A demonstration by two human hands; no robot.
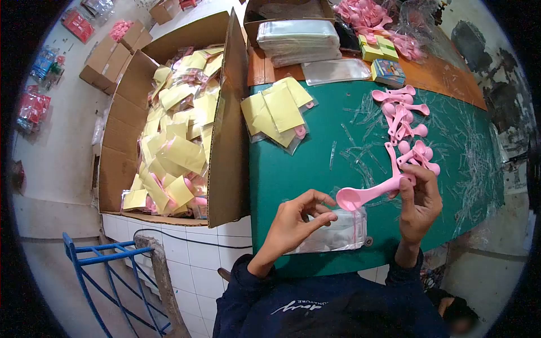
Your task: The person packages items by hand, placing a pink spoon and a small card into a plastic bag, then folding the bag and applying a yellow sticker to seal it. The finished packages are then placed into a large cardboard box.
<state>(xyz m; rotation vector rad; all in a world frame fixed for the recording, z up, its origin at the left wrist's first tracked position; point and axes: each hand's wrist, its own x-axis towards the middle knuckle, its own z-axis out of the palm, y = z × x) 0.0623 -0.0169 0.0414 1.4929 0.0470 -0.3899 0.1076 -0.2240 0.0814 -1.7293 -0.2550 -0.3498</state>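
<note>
My right hand (420, 203) grips the handle of a pink measuring spoon (366, 193), thumb and fingers closed on it. The spoon's bowl points left, over a stack of clear plastic bags (332, 236) at the table's front edge. Close to the bowl, my left hand (301, 222) is curled with thumb and forefinger apart; nothing shows between them. Beyond my right hand lies a loose row of pink spoons (401, 115) on the green table (293, 180). Several clear packets with yellow cards (276, 112) lie farther back on the left.
A large cardboard box (228, 124) full of yellow-card packets stands left of the table. Stacked clear bags (298, 42), small card stacks (387, 72) and a pile of pink spoons (366, 14) sit at the back. Clear plastic strips (462, 163) litter the right side. A blue metal frame (107, 259) stands lower left.
</note>
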